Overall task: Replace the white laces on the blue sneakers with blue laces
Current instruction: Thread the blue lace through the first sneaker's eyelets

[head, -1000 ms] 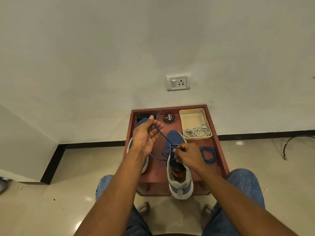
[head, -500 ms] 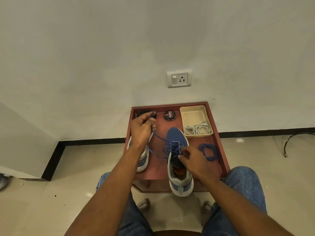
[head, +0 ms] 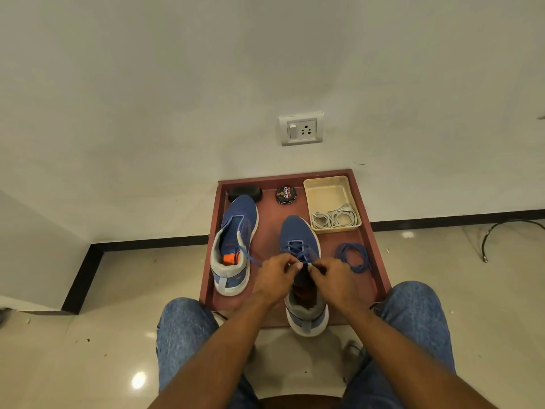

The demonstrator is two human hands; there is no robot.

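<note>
Since a moment ago my left hand [head: 275, 277] has come down from the far left corner of the tray to meet my right hand [head: 334, 278] over the right sneaker [head: 300, 240], and the left sneaker [head: 234, 246] it was covering now shows in full. Largest first: the red-brown tray [head: 370, 237] sits on the floor against the white wall, between my knees in blue jeans [head: 413, 314]. The left sneaker stands on the tray's left side, toe to the wall, unlaced, with its orange insole showing. The right sneaker stands in the middle with its heel over the tray's near edge. At the far right corner a cream box [head: 327, 190] holds the coiled white laces [head: 334, 218]. A spare blue lace [head: 352, 256] lies coiled just beside the right sneaker, near the tray's right wall. A round tin of polish [head: 285, 194] and a black brush [head: 246, 193] sit along the far edge. The threaded blue lace [head: 298, 250] crosses the right sneaker's eyelets, and one loose end trails left toward the other shoe. My left fingers [head: 290, 261] are curled and pinch that lace at the tongue; my right fingers [head: 317, 268] pinch it too, nearly touching the left ones.
</note>
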